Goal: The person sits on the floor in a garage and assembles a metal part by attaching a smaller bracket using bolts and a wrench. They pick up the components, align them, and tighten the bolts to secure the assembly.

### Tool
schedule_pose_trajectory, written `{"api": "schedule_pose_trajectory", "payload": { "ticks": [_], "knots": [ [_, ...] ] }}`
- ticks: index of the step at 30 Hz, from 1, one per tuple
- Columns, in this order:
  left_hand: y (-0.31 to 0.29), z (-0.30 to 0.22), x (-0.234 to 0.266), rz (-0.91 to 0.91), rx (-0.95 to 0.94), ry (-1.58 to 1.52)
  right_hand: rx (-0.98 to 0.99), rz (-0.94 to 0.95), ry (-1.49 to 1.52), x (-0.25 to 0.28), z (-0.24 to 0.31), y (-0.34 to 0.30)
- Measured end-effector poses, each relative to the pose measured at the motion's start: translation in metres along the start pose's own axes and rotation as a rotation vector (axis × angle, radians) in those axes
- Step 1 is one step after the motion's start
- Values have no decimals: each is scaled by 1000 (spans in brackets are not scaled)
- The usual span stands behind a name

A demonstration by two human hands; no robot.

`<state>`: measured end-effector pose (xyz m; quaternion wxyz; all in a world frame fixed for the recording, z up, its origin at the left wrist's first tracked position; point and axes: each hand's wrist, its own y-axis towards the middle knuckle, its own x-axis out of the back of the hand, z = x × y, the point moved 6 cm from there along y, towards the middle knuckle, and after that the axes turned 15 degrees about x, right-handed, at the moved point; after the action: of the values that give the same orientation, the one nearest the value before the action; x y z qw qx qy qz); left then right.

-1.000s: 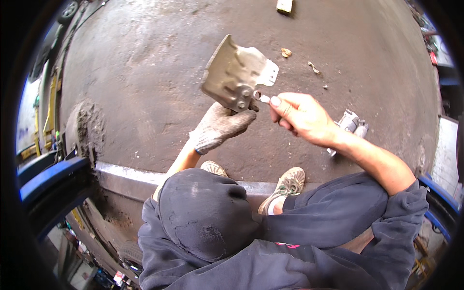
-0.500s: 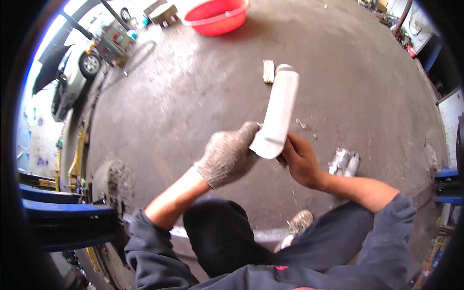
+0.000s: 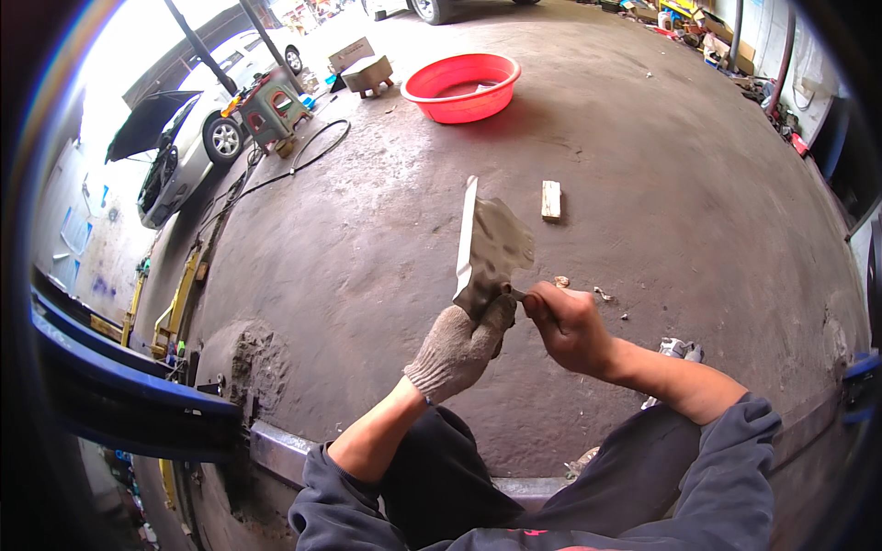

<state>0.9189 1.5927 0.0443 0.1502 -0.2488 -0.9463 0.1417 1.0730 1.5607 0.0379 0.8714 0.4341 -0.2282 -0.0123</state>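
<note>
A dented grey-brown metal part (image 3: 498,246) with a pale flat rim stands tilted up in front of me; I cannot tell its exact kind. My left hand (image 3: 457,347), in a dirty knitted glove, grips its lower end with the thumb on top. Bare and closed, my right hand (image 3: 574,328) is close to that same end. Between its thumb and fingers sits something small and thin, too hidden to name, which reaches toward the glove's thumb.
Beyond the part lie a wood block (image 3: 550,200) and small scraps (image 3: 562,282) on the concrete floor. A red basin (image 3: 462,89) stands farther off, near a small stool (image 3: 367,73). Blue lift arms (image 3: 138,395) reach in from the left, and a car (image 3: 175,165) with its hood up is parked behind.
The metal part has turned from its smooth white face to its dented grey side, and shifted left. My right hand has come away from beneath it to its lower end. The view has tilted up.
</note>
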Motion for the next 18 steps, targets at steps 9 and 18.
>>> {"api": "schedule_pose_trajectory", "payload": {
  "ticks": [9,18],
  "knots": [
    [18,43,24,384,317,291,293,461,-314,-17,-26,-13],
    [45,85,-3,442,146,857,116,918,-585,-27,-50,-29]
  ]
}}
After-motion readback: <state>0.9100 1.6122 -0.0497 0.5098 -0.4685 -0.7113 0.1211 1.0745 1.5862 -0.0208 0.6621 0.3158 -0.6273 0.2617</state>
